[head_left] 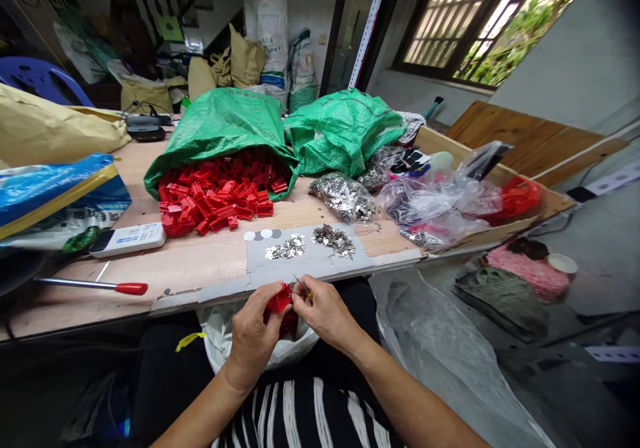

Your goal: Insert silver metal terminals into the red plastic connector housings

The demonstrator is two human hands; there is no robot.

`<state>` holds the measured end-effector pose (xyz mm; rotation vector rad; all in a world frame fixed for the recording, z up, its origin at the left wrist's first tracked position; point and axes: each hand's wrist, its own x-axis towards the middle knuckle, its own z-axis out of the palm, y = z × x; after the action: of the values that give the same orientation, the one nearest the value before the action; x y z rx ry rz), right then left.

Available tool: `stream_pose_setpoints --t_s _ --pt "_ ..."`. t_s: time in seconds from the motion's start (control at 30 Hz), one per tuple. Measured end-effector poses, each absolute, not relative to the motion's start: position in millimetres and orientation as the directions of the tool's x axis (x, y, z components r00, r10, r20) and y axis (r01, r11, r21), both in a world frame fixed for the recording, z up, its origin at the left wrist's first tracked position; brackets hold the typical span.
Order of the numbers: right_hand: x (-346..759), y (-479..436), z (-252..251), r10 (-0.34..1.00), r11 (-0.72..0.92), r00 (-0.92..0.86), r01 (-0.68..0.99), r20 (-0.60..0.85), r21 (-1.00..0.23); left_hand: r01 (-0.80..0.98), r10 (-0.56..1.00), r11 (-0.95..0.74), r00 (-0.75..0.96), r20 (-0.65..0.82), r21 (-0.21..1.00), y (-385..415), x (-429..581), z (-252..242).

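Note:
My left hand [253, 331] grips a small red plastic part [279, 299] just below the table's front edge. My right hand [323, 308] pinches a thin metal pin or tool [300, 282] and touches it to the red part. Both hands hover over a white bag [295, 349] in my lap that holds more red pieces. On the table, a grey mat [310, 261] carries two small heaps of silver metal pieces [334, 239]. A pile of red plastic parts [215, 195] spills from a green sack [220, 125] behind it.
A second green sack [345, 128] and clear bags of metal pieces [343, 195] lie to the right. A white remote [127, 239] and a red-handled screwdriver [100, 285] sit at the left, beside a blue bag [50, 191]. Plastic sheeting [440, 348] covers the floor at right.

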<state>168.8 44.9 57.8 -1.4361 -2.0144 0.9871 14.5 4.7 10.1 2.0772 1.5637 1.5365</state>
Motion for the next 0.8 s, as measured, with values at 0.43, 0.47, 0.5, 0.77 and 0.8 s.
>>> stream_pose_setpoints --t_s 0.43,0.47,0.5,0.77,0.8 --pt "183.5 62.6 40.8 0.876 0.104 -0.472 0.377 -0.094 -0.92 0.541 0.873 -0.371 -0.075 0.482 0.755 0.2 14.4 14.7" --pt "182.5 61.4 38.9 0.874 0.1 -0.476 0.375 -0.099 -0.922 0.528 0.878 -0.37 -0.07 0.473 0.764 -0.1 14.8 14.0" --pt "181.6 59.9 37.0 0.875 0.098 -0.473 0.379 -0.102 -0.92 0.522 0.881 -0.371 -0.064 0.468 0.768 -0.2 15.4 12.8" --pt "177.2 56.1 24.3 0.896 0.137 -0.438 0.435 -0.076 -0.89 0.537 0.839 -0.446 -0.03 0.544 0.716 1.8 19.5 0.5" --pt "177.1 56.9 23.0 0.898 0.12 -0.433 0.421 -0.082 -0.899 0.521 0.856 -0.424 -0.039 0.516 0.741 2.1 19.0 0.2"
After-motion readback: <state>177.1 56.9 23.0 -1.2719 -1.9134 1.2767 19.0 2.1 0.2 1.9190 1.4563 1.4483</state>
